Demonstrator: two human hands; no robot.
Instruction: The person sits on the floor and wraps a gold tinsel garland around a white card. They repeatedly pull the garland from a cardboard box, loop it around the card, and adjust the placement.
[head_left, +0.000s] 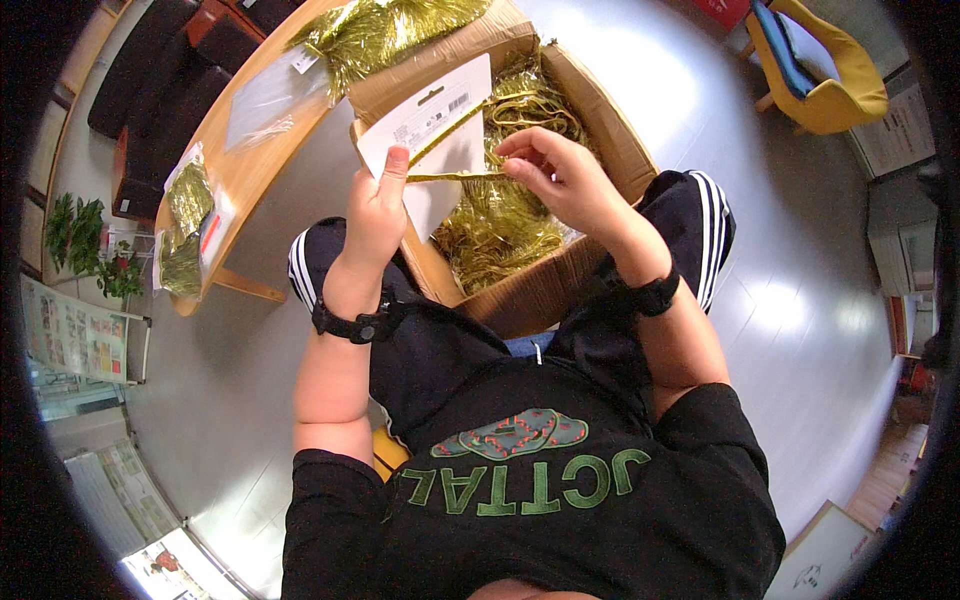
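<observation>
My left hand (379, 210) grips the lower edge of a white printed card (431, 112) with a hanging slot, its thumb on top. A narrow gold-green band (450, 177) runs level from this hand to my right hand (551, 176), whose thumb and bent fingers pinch its other end. Another stretch of the band lies slantwise across the card. Below both hands an open cardboard box (525, 292) stands between my knees, holding a heap of gold-green tinsel (502, 232) and bands. Part of a white card shows under the held one.
To the left stands a curved wooden table (247, 202). On it lie tinsel (390, 30), clear plastic bags (274, 101), thin white ties (262, 133) and a packed tinsel bag (187, 217). A yellow chair (855, 97) with cushions is at the upper right. Potted plants (86, 232) stand far left.
</observation>
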